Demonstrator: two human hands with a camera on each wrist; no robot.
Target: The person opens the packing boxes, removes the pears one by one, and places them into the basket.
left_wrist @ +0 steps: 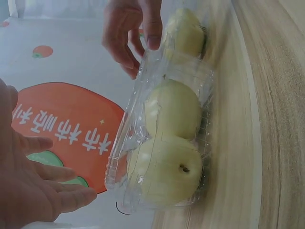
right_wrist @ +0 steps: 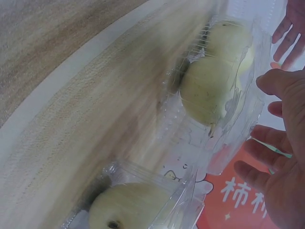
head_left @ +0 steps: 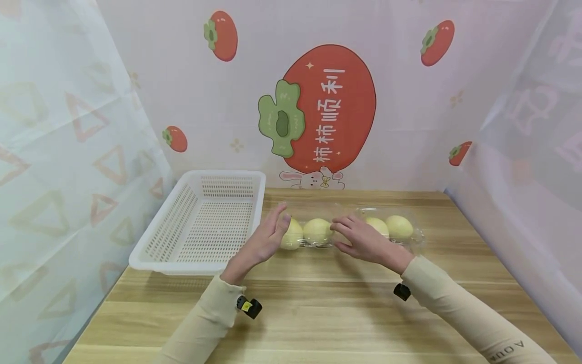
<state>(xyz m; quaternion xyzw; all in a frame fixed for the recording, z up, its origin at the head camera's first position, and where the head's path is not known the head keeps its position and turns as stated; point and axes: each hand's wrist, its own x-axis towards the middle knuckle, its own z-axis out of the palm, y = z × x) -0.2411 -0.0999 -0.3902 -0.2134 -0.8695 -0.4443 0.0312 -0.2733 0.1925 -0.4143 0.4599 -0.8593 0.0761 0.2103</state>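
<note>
Two pale yellow pears [head_left: 318,232] lie side by side in a clear plastic clamshell box [left_wrist: 117,160], whose lid is down over them. My left hand [head_left: 265,238] is at the box's left end, its fingers extended and apart from the lid in the left wrist view. At the opposite end, my right hand [head_left: 362,239] has its fingers loosely bent and its fingertips right at the lid's edge. Behind that hand stands a second clear box [head_left: 419,235] with pale pears [head_left: 399,227], partly hidden by the hand in the head view.
A white slotted plastic basket [head_left: 159,253] stands to the left, close beside my left hand. The wooden table [head_left: 327,318] meets a wall cloth [head_left: 409,116] printed with persimmons behind the boxes. Pale cloths hang at both sides.
</note>
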